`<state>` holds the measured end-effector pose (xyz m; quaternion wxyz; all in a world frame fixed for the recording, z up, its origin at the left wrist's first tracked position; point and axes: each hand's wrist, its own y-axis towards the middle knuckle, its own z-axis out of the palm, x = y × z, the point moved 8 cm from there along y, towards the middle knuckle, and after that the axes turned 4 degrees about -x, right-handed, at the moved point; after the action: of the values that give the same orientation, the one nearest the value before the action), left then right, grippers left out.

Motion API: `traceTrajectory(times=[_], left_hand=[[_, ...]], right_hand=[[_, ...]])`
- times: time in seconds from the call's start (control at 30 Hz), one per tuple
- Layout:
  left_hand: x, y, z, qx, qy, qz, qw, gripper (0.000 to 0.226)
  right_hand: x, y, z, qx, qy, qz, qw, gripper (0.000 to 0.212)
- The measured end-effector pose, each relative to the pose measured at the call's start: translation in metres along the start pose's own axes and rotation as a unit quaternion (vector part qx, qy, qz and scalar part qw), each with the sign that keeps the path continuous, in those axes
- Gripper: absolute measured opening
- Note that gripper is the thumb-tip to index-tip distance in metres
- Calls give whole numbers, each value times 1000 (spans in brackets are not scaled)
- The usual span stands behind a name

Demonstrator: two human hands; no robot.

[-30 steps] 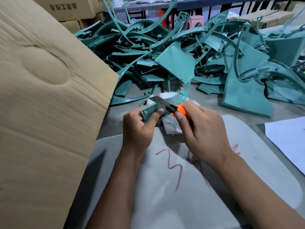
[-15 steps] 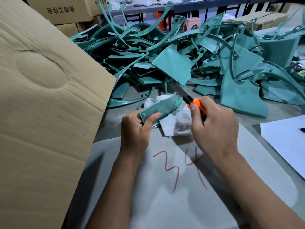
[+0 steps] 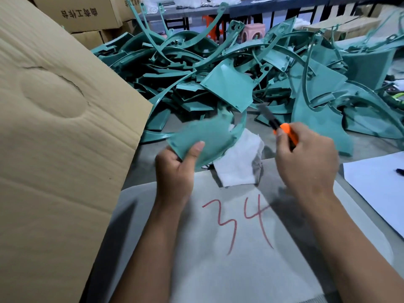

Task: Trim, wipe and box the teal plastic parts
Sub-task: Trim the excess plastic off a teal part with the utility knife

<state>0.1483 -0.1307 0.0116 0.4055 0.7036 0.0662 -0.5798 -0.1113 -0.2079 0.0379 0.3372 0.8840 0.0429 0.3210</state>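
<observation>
My left hand (image 3: 175,171) grips a teal plastic part (image 3: 205,136) by its lower edge, thumb on its face; the part is blurred with motion and tilted up. My right hand (image 3: 306,158) holds an orange utility knife (image 3: 282,125), its dark blade pointing up and left, apart from the part. A white cloth (image 3: 238,165) lies on the table between my hands, partly under the part. A big heap of teal parts (image 3: 229,75) covers the table behind.
A large cardboard box flap (image 3: 61,132) rises on the left. A grey mat (image 3: 240,259) marked "34" in red lies under my forearms. A white sheet (image 3: 380,184) lies at the right edge. Cardboard boxes (image 3: 78,14) stand at the back left.
The knife has come off the part and moved right and up. My left hand has turned the part so its broad face shows, uncovering more of the cloth.
</observation>
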Motion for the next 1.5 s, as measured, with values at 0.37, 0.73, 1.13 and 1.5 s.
traceTrajectory(times=[0.37,0.73,1.13,1.5], left_hand=[[33,-5,2,-63,-175,-318,930,42],[23,-30,43,284,-20,-231,930,47],[27,-25,38,314,18,-176,933,68],[24,-26,38,309,-28,-190,932,53]], right_hand=[[-54,22,-3,-29,454,204,867,28],[42,-22,27,276,308,-158,897,27],[38,-20,25,328,330,-145,873,27],[33,-15,22,302,333,-135,883,28]])
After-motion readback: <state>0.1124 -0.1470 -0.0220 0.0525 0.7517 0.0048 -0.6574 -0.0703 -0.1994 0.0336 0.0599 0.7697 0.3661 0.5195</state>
